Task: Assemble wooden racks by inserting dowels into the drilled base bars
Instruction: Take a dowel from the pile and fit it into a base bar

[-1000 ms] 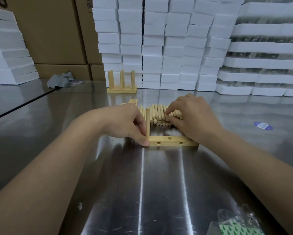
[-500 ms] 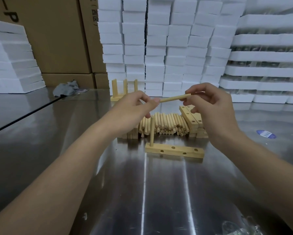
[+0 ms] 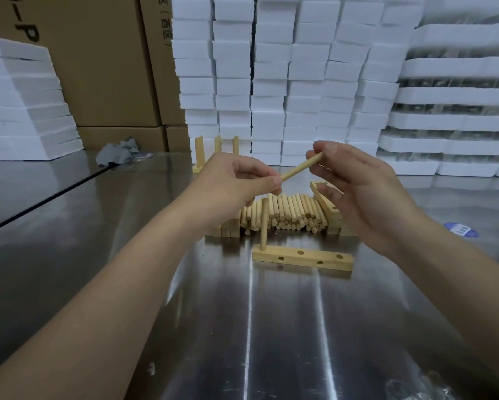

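Note:
A drilled wooden base bar (image 3: 314,260) lies on the steel table, with one dowel (image 3: 263,225) standing upright in its left end hole. Above it I hold a loose dowel (image 3: 298,168) in the air, tilted up to the right. My left hand (image 3: 236,183) pinches its lower left end, and my right hand (image 3: 358,183) pinches its upper right end. Behind the bar lies a pile of loose dowels (image 3: 288,212), with stacked base bars (image 3: 330,209) on its right and more bars (image 3: 226,226) on its left.
A finished rack (image 3: 216,151) with three upright dowels stands at the back, partly behind my left hand. White foam blocks (image 3: 285,82) and cardboard boxes (image 3: 103,67) wall the far side. A grey rag (image 3: 118,150) lies back left, a blue sticker (image 3: 460,229) at right.
Both hands left the base bar and rose with a new dowel held between them. Since half a second ago the dowel's right end has tilted upward.

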`<action>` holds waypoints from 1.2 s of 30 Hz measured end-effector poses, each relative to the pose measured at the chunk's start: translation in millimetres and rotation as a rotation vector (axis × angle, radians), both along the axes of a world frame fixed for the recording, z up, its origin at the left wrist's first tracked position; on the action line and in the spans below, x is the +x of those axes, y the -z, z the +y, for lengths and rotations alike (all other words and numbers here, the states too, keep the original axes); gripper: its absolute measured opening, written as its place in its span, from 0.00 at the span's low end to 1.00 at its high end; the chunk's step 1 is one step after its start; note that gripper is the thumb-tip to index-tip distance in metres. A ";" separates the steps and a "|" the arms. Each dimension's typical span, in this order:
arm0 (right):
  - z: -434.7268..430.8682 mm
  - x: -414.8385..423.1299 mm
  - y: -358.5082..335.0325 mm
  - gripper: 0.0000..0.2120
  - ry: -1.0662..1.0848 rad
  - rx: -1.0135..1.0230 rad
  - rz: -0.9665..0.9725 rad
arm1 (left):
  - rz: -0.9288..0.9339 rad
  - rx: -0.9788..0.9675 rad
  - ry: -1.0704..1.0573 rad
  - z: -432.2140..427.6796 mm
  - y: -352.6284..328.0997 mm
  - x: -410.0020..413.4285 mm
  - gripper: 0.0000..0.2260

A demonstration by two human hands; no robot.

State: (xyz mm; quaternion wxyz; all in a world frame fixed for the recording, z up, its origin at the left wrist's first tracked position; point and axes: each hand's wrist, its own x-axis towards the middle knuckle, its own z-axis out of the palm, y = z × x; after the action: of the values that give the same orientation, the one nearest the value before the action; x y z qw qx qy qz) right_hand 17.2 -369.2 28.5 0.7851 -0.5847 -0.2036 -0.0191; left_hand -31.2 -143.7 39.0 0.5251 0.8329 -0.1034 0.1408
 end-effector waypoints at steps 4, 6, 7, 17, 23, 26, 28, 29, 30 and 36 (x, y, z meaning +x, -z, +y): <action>2.3 -7.4 -5.0 0.09 0.137 -0.323 -0.252 | 0.047 0.117 0.023 1.1 0.4 0.3 0.05; 0.8 -10.9 -6.7 0.08 0.085 -0.498 -0.361 | 0.105 0.178 0.044 1.5 1.3 -0.8 0.07; -0.9 -11.7 -7.1 0.08 0.054 -0.563 -0.388 | 0.119 0.193 0.047 1.8 1.8 -1.3 0.08; -8.3 -5.9 0.0 0.08 -0.076 -0.839 -0.438 | 0.207 0.107 0.085 7.1 2.5 -1.0 0.15; -8.7 -4.4 1.4 0.06 -0.130 -0.835 -0.488 | 0.184 0.099 0.088 11.4 -0.9 -2.2 0.14; -8.5 -2.8 2.3 0.05 -0.125 -0.834 -0.498 | 0.180 0.104 0.083 12.7 -2.4 -3.8 0.14; -9.1 -2.3 2.3 0.05 -0.131 -0.834 -0.497 | 0.176 0.142 0.075 11.8 -3.4 -4.8 0.13; -9.7 -2.2 1.8 0.05 -0.139 -0.837 -0.494 | 0.170 0.168 0.070 10.4 -3.8 -5.9 0.12; -10.3 -1.8 0.9 0.06 -0.149 -0.839 -0.490 | 0.161 0.193 0.060 8.5 -3.9 -6.8 0.11; -11.7 -1.4 1.4 0.07 -0.153 -0.818 -0.451 | -0.208 0.221 -0.038 -17.4 3.4 -8.7 0.08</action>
State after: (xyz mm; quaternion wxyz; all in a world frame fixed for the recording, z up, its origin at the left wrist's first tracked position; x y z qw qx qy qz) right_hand 15.8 -381.0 27.1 0.4256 -0.8106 -0.4022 -0.0059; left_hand -39.9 -161.1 35.6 0.4141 0.8683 -0.1562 0.2238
